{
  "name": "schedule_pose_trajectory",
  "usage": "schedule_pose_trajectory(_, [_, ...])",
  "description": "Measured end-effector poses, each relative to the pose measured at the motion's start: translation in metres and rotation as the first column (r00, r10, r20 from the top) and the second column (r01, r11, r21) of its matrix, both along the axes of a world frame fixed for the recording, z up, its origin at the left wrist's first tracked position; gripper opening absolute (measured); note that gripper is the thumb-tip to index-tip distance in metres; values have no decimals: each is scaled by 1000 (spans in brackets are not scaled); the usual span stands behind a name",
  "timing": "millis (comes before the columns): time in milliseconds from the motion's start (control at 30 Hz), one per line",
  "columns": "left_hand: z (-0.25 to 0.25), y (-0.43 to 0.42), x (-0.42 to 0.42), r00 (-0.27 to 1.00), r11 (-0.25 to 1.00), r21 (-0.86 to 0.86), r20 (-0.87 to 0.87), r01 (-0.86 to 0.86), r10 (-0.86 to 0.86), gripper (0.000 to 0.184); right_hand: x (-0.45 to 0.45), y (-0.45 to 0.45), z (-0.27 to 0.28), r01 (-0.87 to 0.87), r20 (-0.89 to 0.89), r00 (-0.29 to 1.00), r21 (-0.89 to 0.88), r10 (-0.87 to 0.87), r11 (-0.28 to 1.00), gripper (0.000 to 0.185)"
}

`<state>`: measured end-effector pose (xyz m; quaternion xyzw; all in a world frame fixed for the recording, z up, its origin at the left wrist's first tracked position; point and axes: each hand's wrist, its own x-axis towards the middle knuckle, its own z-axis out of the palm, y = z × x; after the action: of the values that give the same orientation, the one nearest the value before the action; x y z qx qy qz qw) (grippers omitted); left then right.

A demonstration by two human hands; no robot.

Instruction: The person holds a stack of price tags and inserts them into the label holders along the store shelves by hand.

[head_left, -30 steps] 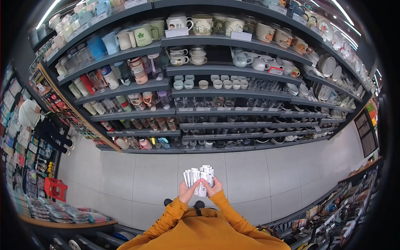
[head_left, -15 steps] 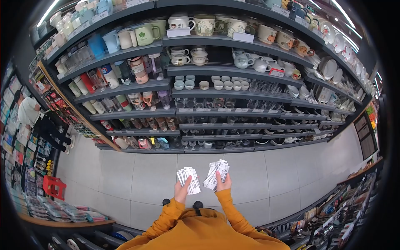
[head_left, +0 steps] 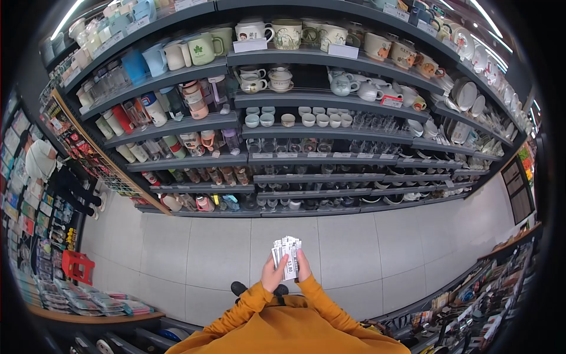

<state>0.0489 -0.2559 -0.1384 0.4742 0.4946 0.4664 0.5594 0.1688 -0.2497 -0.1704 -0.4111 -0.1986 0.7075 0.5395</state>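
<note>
A stack of white printed price tags [head_left: 289,251] is held upright in front of my body, above the grey floor. My left hand [head_left: 272,274] grips its left side, thumb across the front tag. On the right side of the same stack my right hand [head_left: 303,268] is closed, its thumb along the edge. Both hands are close together, and the tags' edges fan out unevenly at the top. The fingers behind the tags are hidden.
Ahead stands a tall shelf unit [head_left: 318,155] with mugs, teapots, bowls and glasses. A person [head_left: 44,162] is at the left aisle near a red plastic stool [head_left: 77,266]. Packaged goods [head_left: 94,300] lie at lower left, and a rack of utensils [head_left: 448,312] is at lower right.
My two hands have come together from apart. The two separate bundles of price tags now form one stack between them.
</note>
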Motion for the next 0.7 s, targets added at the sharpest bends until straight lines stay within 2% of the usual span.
schedule_pose_trajectory(67, [-4,-1,5,998,998,55,50,-27,24,31,-5,-1,30,-78,248,968,128,45,989,33])
schedule_pose_trajectory(167, [16,3,8,1000,999,42,9,7,-8,32,-2,1,25,-97,286,957,141,54,985,35])
schedule_pose_trajectory(267, [11,5,5,998,997,36,-8,67,-66,33,0,3,19,-58,227,973,127,27,990,34])
schedule_pose_trajectory(467, [15,4,5,991,995,-67,116,68,-60,40,-5,4,24,-78,362,932,158,16,984,32])
schedule_pose_trajectory(567, [-18,7,8,994,999,-40,112,20,-15,45,-5,4,31,-131,437,899,261,4,956,30])
schedule_pose_trajectory(700, [16,10,19,929,977,-184,330,-109,166,49,-8,2,40,-85,462,886,259,-46,962,26])
